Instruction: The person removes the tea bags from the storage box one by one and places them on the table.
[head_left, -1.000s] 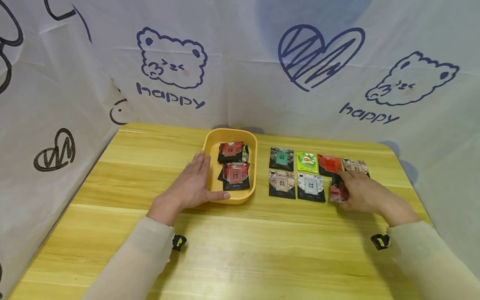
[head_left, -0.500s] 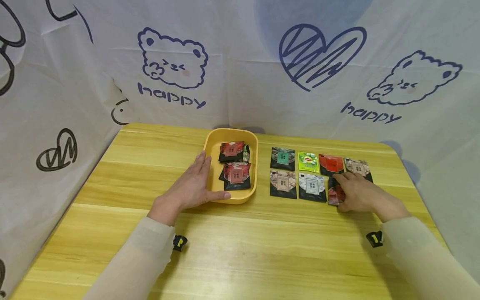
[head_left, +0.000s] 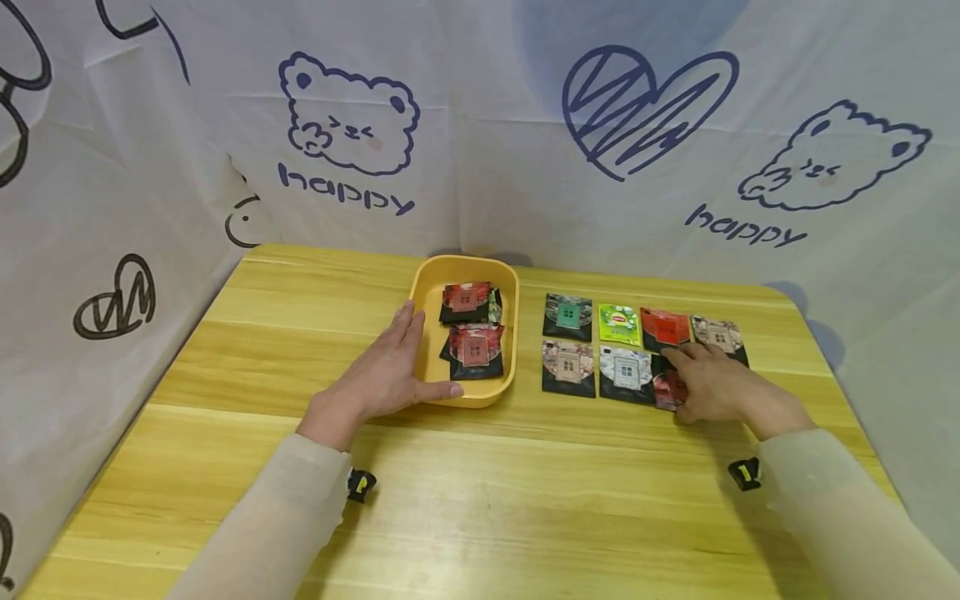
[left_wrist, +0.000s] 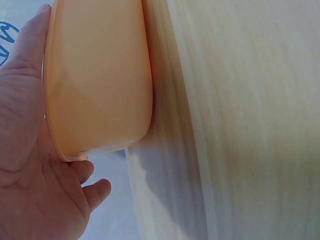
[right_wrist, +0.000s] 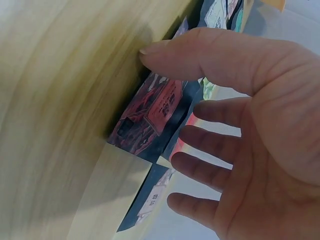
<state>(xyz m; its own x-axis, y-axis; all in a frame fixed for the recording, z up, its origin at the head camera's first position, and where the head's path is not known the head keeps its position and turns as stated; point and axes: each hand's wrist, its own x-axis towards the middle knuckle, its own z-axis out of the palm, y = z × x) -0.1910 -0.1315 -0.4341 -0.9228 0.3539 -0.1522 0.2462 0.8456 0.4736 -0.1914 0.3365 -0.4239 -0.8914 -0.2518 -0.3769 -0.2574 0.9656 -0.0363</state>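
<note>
Resting outspread, the left hand (head_left: 381,371) touches a tray (left_wrist: 100,75); the right hand (head_left: 717,385), loose, borders a sachet (right_wrist: 155,112).

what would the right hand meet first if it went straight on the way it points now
Most likely the dark red packet, right in front of the right hand, with the white-labelled packet beyond it. Whether there's already contact with the first is unclear.

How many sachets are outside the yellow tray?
7. Back row, left to right: green-labelled sachet, lime-green sachet, red sachet, beige sachet. Front row: second beige sachet, white sachet, dark red sachet, the last partly covered by the right hand, which could hide more.
</note>
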